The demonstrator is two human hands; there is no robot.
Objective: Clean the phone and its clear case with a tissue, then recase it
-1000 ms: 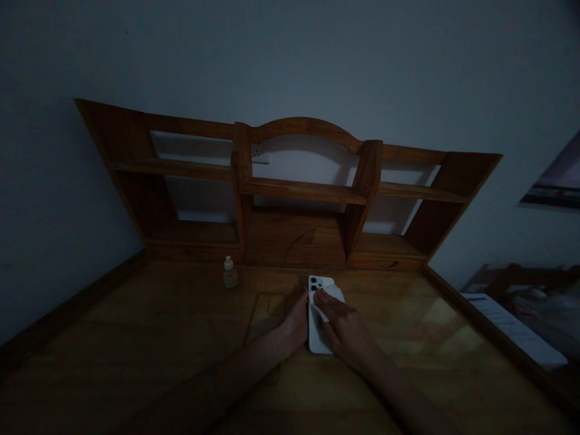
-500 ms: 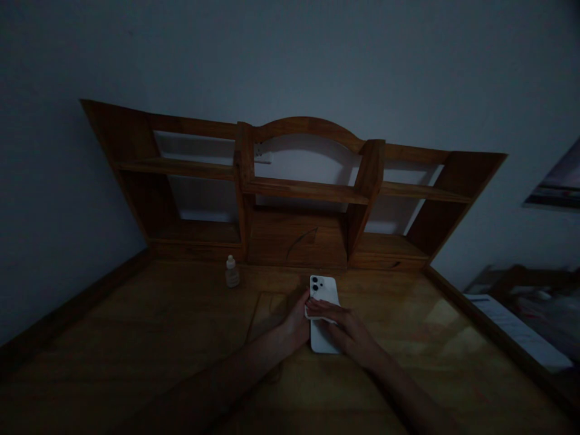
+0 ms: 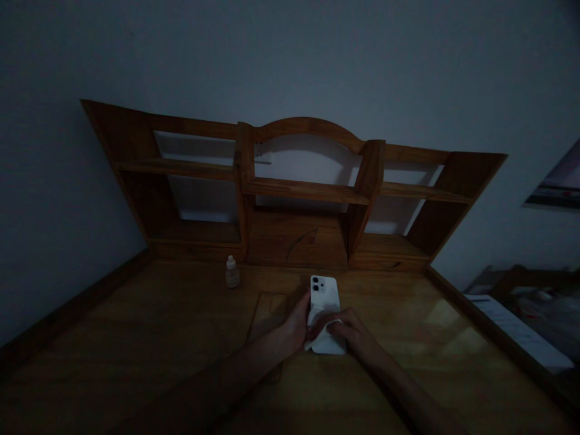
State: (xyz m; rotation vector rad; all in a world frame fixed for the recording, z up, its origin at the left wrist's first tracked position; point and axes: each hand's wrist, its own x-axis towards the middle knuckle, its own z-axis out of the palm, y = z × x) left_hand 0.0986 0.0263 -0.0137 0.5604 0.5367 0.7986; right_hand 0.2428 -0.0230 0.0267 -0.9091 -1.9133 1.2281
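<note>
A white smartphone (image 3: 330,296) lies back up on the wooden desk, its camera lenses at the far end. Along its left edge my left hand (image 3: 296,323) grips it, the fingertips partly hidden. My right hand (image 3: 351,329) presses a white cloth or tissue (image 3: 322,335) against the lower half of the phone's back, fingers closed on it. Partly behind my left forearm lies a flat, see-through outline that looks like a clear phone case (image 3: 267,302). A small dropper-style bottle (image 3: 232,277) with a pale cap stands upright farther back on the left.
A wooden shelf unit (image 3: 299,192) rises at the back of the desk (image 3: 149,338), against the wall. Raised rims border the desk's left and right sides. Beyond the right rim are white papers (image 3: 516,329). The room is dim.
My right hand has slid the cloth down the phone's back towards me, baring more of the upper part. My left hand and the phone stay nearly in place.
</note>
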